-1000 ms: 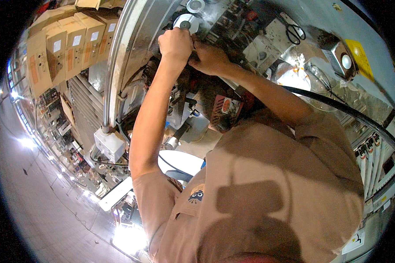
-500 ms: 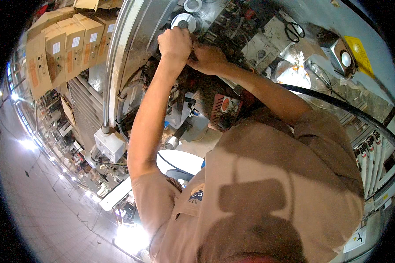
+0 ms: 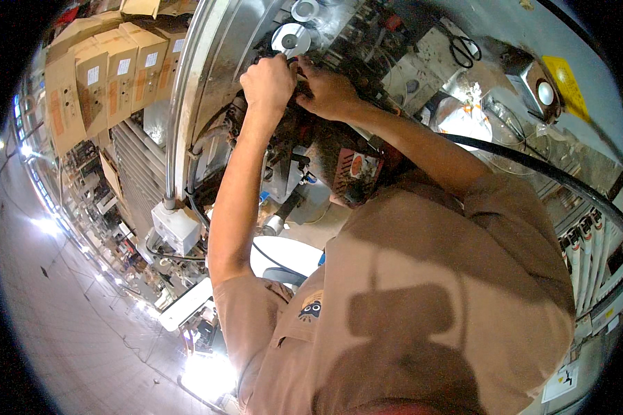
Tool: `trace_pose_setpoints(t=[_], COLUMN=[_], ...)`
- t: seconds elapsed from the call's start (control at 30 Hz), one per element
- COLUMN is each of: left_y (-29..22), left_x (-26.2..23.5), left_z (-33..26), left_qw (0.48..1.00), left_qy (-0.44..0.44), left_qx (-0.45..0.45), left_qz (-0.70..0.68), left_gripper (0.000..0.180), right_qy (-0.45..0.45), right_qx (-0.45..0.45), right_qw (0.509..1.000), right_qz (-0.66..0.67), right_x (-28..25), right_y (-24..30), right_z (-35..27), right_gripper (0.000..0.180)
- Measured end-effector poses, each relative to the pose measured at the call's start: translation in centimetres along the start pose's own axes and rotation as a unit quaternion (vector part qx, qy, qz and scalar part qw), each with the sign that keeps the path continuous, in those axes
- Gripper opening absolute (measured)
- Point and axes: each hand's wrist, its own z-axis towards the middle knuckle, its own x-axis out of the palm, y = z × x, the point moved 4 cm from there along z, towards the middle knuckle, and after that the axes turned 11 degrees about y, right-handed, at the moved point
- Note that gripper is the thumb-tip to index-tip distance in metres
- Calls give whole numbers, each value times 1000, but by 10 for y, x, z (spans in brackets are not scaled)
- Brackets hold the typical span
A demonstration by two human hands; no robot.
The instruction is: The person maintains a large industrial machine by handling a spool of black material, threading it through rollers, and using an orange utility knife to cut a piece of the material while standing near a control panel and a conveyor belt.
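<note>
Both arms stretch up to the inside of a dark, greasy machine. My left hand point(image 3: 268, 79) is closed, knuckles up, just below a round silver disc point(image 3: 291, 40) with a dark centre. Beside it my right hand point(image 3: 327, 90) is closed too, its fingertips close to the left thumb. A small dark piece shows between the two hands, but what each grips is mostly hidden by the fingers. Above the disc sits a smaller silver ring point(image 3: 304, 10).
Black-handled scissors point(image 3: 464, 51) lie at the upper right, near a boxy lamp point(image 3: 543, 93). A thick black hose point(image 3: 533, 160) arches past my right arm. A metal frame post point(image 3: 183, 104) stands on the left, with cardboard boxes point(image 3: 111, 76) beyond it.
My left hand has moved slightly down and left, away from the silver disc, uncovering more of its face. The right hand has stayed nearly in place.
</note>
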Motion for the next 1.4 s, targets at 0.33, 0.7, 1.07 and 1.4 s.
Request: trace_pose_setpoints(t=[0.33,0.7,1.07,1.4], left_y=[21,57,9,-4], left_x=[-49,-50,-20,-11], left_z=[-48,-80,-30,7], left_qw=[991,995,999,1000], left_qy=[-69,-33,-1,22], left_qx=[84,-21,15,4], left_qz=[-80,-89,-35,-5], left_gripper=[44,44,35,22], right_qy=[-122,10,-209,-57], right_qx=[-327,-214,-393,-81], right_qw=[910,922,890,995], right_qz=[-224,-324,-98,-31], right_x=[-99,-164,-206,-5], right_y=[-36,-11,163,-2], right_z=[19,56,41,-2], right_gripper=[42,27,38,66])
